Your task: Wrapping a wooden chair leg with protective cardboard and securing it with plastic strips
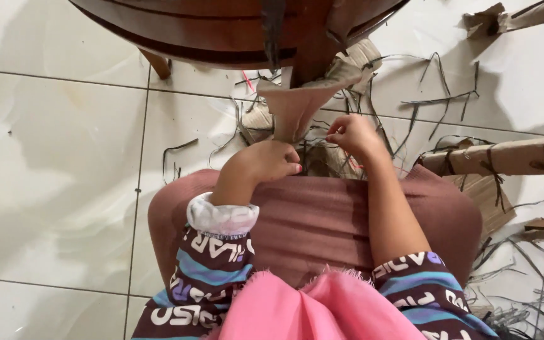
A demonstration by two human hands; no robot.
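Observation:
My left hand (264, 162) is closed around the lower part of a tan cardboard piece (294, 104) that stands up and flares at the top, just below a dark wooden table edge (221, 31). My right hand (351, 133) is beside it on the right, fingertips pinched on a thin dark strand next to the cardboard. Both hands are above my lap, covered by a mauve skirt (322, 220). What lies under the hands is partly hidden.
Dark thin strips (439, 97) are scattered over the white tiled floor (51, 157). A rolled cardboard tube (505, 157) lies at the right, with more cardboard scraps (492, 19) at the top right. A wooden leg (155, 63) stands at the upper left.

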